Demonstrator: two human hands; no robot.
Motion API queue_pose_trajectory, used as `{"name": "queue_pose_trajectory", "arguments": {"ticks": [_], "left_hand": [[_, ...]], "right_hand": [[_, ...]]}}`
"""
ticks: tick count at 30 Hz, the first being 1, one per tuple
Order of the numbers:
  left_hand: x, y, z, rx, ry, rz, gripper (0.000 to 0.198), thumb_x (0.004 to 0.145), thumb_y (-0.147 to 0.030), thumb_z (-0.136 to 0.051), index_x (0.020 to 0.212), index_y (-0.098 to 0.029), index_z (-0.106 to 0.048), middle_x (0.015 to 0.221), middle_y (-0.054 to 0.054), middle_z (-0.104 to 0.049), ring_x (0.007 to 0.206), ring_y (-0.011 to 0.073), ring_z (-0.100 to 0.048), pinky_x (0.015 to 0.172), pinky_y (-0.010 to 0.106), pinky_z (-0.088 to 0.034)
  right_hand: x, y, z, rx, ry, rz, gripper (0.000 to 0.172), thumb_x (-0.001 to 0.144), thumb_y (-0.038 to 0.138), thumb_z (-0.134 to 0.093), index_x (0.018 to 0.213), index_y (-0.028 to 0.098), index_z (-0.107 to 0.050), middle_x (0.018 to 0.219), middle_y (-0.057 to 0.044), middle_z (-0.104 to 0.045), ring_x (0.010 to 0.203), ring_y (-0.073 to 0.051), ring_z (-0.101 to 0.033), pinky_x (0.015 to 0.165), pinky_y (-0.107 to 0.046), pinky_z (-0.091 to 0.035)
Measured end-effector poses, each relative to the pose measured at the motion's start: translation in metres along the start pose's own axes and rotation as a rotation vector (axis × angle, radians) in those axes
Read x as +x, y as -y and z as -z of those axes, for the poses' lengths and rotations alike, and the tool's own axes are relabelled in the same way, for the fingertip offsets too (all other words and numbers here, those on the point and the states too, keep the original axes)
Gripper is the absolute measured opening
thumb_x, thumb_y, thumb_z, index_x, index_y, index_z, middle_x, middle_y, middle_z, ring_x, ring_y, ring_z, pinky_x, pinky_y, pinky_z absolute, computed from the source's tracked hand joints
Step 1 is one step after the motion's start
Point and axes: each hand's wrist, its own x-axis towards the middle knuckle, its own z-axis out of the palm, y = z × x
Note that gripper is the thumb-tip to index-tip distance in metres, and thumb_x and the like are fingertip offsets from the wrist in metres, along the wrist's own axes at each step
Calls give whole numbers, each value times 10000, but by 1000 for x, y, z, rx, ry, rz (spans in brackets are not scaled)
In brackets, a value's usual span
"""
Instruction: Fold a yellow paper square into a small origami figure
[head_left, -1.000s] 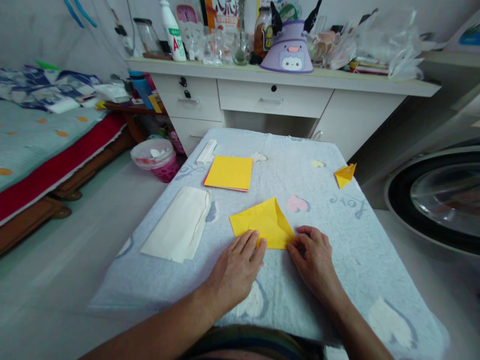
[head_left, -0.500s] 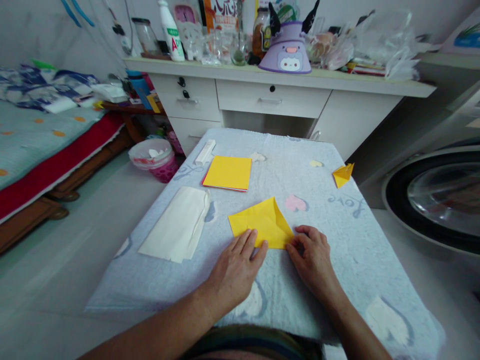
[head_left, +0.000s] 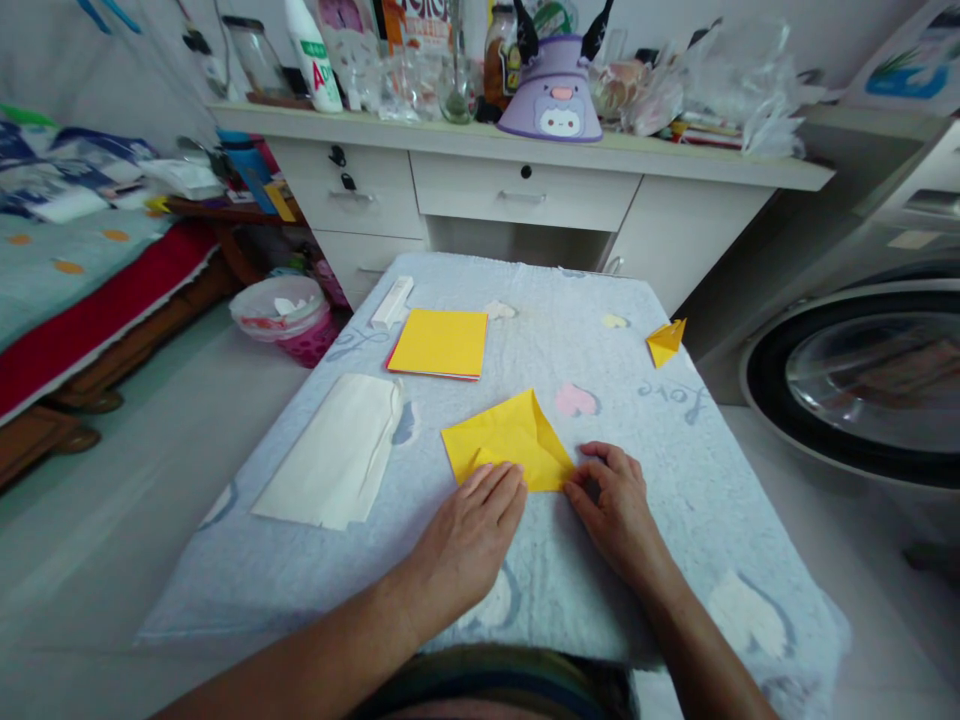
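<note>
A yellow sheet of origami paper [head_left: 517, 435], partly folded, lies on the cloth-covered table in front of me. Across its lower left edge rests my left hand [head_left: 480, 520], fingers stretched out and pressing the paper flat. My right hand [head_left: 611, 495] pinches the paper's lower right corner between thumb and bent fingers. Beyond, to the left, is a square stack of coloured paper [head_left: 440, 343] with a yellow sheet on top. A small folded yellow paper piece [head_left: 666, 342] sits near the table's right edge.
A folded white paper [head_left: 337, 450] lies left of my hands, and a narrow white box [head_left: 392, 302] is at the far left corner. The table's cloth [head_left: 592, 590] has heart prints. A pink bin [head_left: 307, 340] stands left; a washing machine [head_left: 855, 380] stands right.
The view has shifted slightly right. My left fingers have drawn together and slid a little along the paper's lower edge. My right hand keeps its pinch on the corner.
</note>
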Motion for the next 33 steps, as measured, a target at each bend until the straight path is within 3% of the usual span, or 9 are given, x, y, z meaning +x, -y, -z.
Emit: {"name": "queue_pose_trajectory", "arguments": {"ticks": [4,10,15,21,27,33], "left_hand": [[6,-3,-1,-38,14,17,359,946,-208,-486,1293,-122,-516,1367,132,-557,1265,261,-506,1083,394,-380],[6,-5,4,-114,8,15,573,878,-489,-614,1368,-233,-464,1458,63,-483,1288,290,-448,1100,469,-340],[4,-3,1,-123,6,-5,584,893,-503,-588,1388,-221,-454,1472,42,-478,1314,275,-424,1120,464,-311],[5,0,-2,-120,-1,-29,560,921,-483,-555,1394,-205,-445,1483,60,-468,1361,243,-406,1138,437,-294],[4,1,-3,-105,-1,-40,543,940,-498,-512,1394,-208,-446,1490,54,-462,1370,244,-402,1138,441,-287],[4,1,-5,-99,27,-37,573,931,-508,-521,1413,-215,-424,1515,41,-428,1392,243,-367,1147,445,-280]], "right_hand": [[-1,-2,3,16,21,-9,91,818,196,-601,755,204,-667,1191,-104,-558,1134,-289,-472,991,-487,-381],[-8,-15,8,83,45,92,124,793,150,-613,875,220,-673,1233,-94,-540,1187,-286,-455,1027,-498,-368],[-17,-23,9,108,19,143,204,825,152,-583,969,260,-681,1242,-85,-534,1190,-282,-462,1018,-506,-395],[-20,-24,6,150,-50,90,212,827,158,-573,1012,242,-634,1213,-91,-551,1172,-270,-492,1023,-499,-404],[-20,-25,8,239,-203,23,243,811,143,-535,1038,227,-519,1188,-100,-532,1166,-251,-497,1023,-482,-407],[-19,-18,8,134,-79,66,208,823,150,-566,994,249,-629,1285,-96,-492,1215,-284,-445,1020,-518,-388]]}}
